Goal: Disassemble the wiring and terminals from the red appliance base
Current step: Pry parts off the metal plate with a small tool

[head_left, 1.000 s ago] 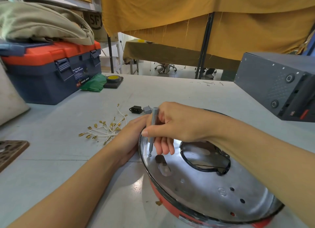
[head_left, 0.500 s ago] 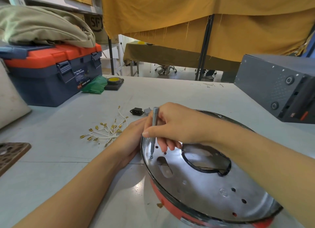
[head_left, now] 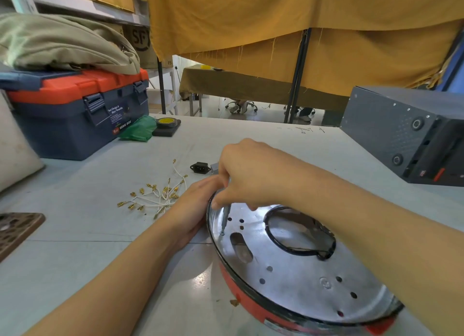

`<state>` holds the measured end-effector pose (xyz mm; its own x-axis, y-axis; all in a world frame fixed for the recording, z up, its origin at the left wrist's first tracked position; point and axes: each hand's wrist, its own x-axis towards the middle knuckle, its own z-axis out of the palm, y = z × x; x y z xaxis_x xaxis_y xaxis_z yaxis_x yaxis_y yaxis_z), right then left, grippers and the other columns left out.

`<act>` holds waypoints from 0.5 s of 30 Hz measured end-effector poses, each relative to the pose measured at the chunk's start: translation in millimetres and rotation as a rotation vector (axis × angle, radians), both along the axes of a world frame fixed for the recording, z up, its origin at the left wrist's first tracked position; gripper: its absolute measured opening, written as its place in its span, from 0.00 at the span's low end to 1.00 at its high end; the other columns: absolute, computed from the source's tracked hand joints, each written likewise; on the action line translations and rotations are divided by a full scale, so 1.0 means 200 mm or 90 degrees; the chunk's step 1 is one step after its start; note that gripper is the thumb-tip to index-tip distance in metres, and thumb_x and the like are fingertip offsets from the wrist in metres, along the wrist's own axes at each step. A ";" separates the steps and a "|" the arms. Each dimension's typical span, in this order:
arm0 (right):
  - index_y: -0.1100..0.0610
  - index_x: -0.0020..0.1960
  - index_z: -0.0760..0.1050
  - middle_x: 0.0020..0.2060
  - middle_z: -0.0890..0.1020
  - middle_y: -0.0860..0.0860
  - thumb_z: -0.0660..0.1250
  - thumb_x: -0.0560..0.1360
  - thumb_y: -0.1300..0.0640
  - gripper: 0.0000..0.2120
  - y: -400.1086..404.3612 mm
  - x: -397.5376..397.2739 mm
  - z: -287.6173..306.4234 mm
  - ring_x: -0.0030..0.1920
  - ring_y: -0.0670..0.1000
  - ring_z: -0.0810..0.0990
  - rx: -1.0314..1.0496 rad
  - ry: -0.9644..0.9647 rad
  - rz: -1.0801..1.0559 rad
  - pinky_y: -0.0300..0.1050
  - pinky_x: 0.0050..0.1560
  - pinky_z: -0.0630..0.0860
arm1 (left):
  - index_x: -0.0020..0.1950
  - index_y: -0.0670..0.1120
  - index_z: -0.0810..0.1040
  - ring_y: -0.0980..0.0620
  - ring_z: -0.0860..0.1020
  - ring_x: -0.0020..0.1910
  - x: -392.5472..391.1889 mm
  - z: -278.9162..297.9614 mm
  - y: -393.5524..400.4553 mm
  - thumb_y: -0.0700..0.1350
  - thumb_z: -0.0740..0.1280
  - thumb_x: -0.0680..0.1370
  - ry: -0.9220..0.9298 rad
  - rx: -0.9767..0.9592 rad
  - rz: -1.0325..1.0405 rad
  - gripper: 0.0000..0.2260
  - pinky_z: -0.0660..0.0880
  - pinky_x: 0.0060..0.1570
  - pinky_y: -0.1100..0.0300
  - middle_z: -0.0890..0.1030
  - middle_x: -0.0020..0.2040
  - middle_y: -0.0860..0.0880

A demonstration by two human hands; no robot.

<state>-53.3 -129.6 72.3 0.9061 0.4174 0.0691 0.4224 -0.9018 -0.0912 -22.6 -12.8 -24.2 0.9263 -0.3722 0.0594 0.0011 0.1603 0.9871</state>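
Note:
The red appliance base (head_left: pixel 251 301) lies on the table with its shiny metal plate (head_left: pixel 296 280) facing up, a round opening near its middle. My right hand (head_left: pixel 253 172) grips a thin grey screwdriver (head_left: pixel 226 216) held upright, its tip on a small screw (head_left: pixel 222 233) near the plate's left rim. My left hand (head_left: pixel 193 207) rests against the base's left edge, steadying it. A bunch of white wires with brass terminals (head_left: pixel 155 195) lies loose on the table to the left. A black power socket (head_left: pixel 200 167) sits just behind my hands.
A blue and orange toolbox (head_left: pixel 75 109) with a beige bag on top stands at the back left. A dark grey metal case (head_left: pixel 406 132) occupies the right. A green cloth (head_left: pixel 138 132), a tape roll on a black pad (head_left: pixel 166 125) and a brown perforated plate (head_left: pixel 15 229) lie at the left.
My right hand has risen and tipped over the screwdriver's top. The screwdriver tip stays at the same screw. The left hand keeps its place on the rim.

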 end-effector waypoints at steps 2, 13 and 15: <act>0.57 0.32 0.76 0.15 0.74 0.48 0.70 0.73 0.47 0.17 0.00 0.01 0.02 0.19 0.44 0.73 -0.027 0.065 -0.004 0.36 0.29 0.75 | 0.40 0.40 0.81 0.51 0.79 0.37 0.00 0.00 0.00 0.41 0.59 0.78 -0.020 0.024 -0.002 0.13 0.76 0.34 0.65 0.81 0.39 0.41; 0.58 0.32 0.77 0.21 0.76 0.45 0.69 0.76 0.53 0.15 -0.03 0.05 0.01 0.23 0.42 0.73 0.036 0.128 0.079 0.38 0.33 0.75 | 0.28 0.47 0.80 0.57 0.80 0.33 -0.01 0.01 0.00 0.40 0.58 0.78 -0.034 0.047 0.011 0.20 0.76 0.34 0.67 0.82 0.33 0.49; 0.55 0.31 0.75 0.21 0.76 0.44 0.68 0.76 0.54 0.15 -0.04 0.04 0.01 0.26 0.39 0.73 0.044 0.114 0.111 0.29 0.33 0.69 | 0.28 0.48 0.81 0.59 0.80 0.33 -0.01 0.01 0.00 0.40 0.57 0.78 -0.044 0.056 0.007 0.21 0.75 0.32 0.68 0.82 0.33 0.51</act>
